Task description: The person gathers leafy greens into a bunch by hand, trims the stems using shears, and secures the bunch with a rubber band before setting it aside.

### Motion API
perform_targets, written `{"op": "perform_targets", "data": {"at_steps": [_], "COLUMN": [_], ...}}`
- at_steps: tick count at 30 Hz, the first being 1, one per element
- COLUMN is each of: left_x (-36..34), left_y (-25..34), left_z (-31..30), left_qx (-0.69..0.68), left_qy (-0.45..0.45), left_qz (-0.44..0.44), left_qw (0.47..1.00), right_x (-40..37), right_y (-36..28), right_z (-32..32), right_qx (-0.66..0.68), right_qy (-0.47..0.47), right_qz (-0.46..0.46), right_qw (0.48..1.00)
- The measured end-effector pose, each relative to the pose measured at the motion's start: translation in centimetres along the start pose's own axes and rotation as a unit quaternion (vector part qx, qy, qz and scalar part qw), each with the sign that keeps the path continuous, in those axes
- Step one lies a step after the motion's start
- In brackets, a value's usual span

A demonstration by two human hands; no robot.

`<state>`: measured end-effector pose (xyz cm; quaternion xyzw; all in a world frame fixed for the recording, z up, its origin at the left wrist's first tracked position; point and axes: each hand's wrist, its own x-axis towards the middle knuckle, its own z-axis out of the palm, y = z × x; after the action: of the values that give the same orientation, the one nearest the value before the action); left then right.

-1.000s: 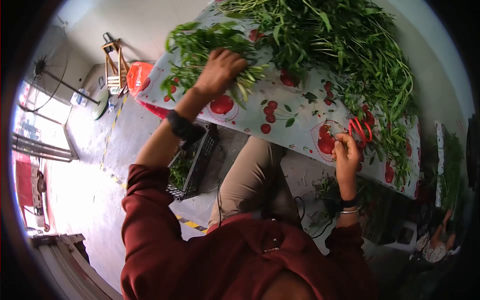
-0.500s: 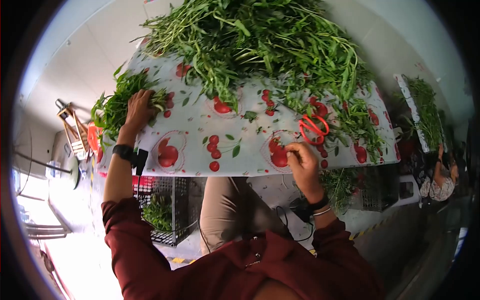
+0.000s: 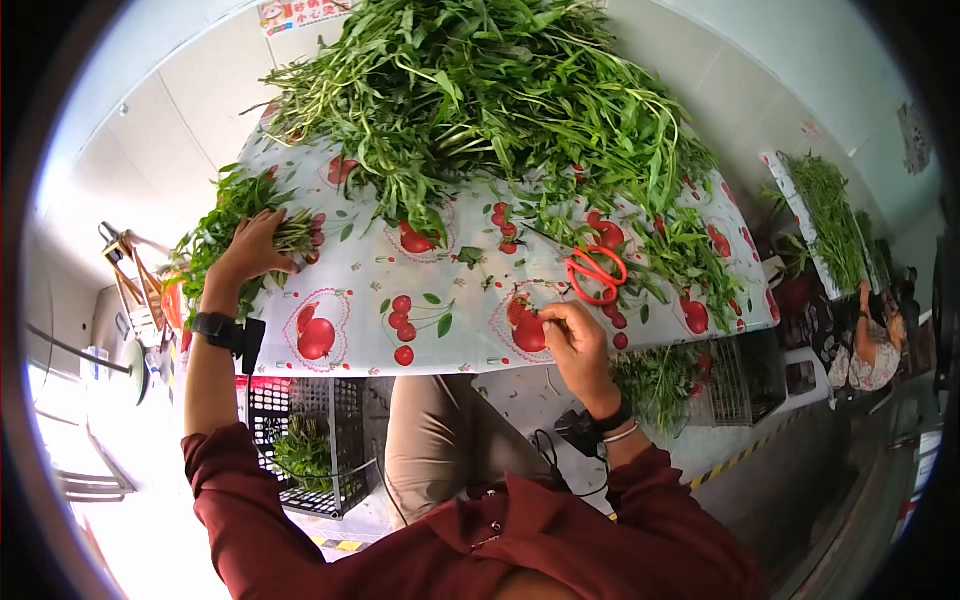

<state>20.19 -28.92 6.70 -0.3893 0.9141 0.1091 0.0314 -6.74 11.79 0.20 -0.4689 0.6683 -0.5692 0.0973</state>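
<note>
My left hand lies over a bundle of leafy green stems at the table's left end. Its thumb is spread away from the fingers, and the cut stem ends point right. My right hand is above the front edge, thumb and fingertips pinched together. Whatever the pinch holds, if anything, is too small to make out. Just beyond it rest scissors with red handles, their blades partly among leaves. A large heap of the same greens covers the back of the table.
The table has a fruit-print cloth. Loose sprigs lie on the right. Below stand a black crate with greens and another crate. A wooden folding stool is at left; another person sits far right beside more greens.
The view has shifted slightly. My left hand's thumb has spread out from the bundle, which stays at the left end. My right hand remains pinched near the scissors.
</note>
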Motion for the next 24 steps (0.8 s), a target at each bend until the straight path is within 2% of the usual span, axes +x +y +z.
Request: {"op": "perform_targets", "data": {"at_steps": [1,4,6,7,9,12,14,17,24], "left_x": [0.0,-0.1,-0.6,-1.0,-0.7,-0.7,-0.9,-1.1,-0.8], "left_y": [0.0,-0.3,0.4,0.5,-0.6,-2.0,-1.9,-1.5,-1.6], "left_z": [-0.1,0.1,-0.6,-0.6,0.1,1.0,1.2,1.0,1.4], "left_qx": [-0.001,0.023,0.012,0.004,0.002,0.001,0.024,0.021,0.053], "left_qy": [0.004,0.015,0.018,0.017,0.014,0.022,0.057,0.057,0.108], "left_qz": [-0.007,0.047,0.034,0.031,0.028,0.022,0.06,0.043,0.069], "left_qw": [1.0,0.998,0.999,0.999,1.0,1.0,0.996,0.997,0.99], "right_x": [-0.1,0.0,-0.2,-0.1,-0.3,-0.3,-0.3,-0.2,-0.1], "right_y": [0.4,0.8,0.7,0.9,0.9,1.7,1.8,1.2,1.2], "right_z": [0.1,0.0,-0.2,-0.1,-0.3,-0.4,-0.5,-0.5,-0.5], "right_qx": [0.002,0.008,0.021,0.021,0.036,0.036,0.052,0.047,0.025], "right_qy": [0.005,0.001,-0.004,0.0,-0.007,-0.017,-0.024,-0.022,-0.03], "right_qz": [0.006,0.005,0.035,0.017,0.058,0.053,0.055,0.062,0.051], "right_qw": [1.0,1.0,0.999,1.0,0.998,0.998,0.997,0.997,0.998]}}
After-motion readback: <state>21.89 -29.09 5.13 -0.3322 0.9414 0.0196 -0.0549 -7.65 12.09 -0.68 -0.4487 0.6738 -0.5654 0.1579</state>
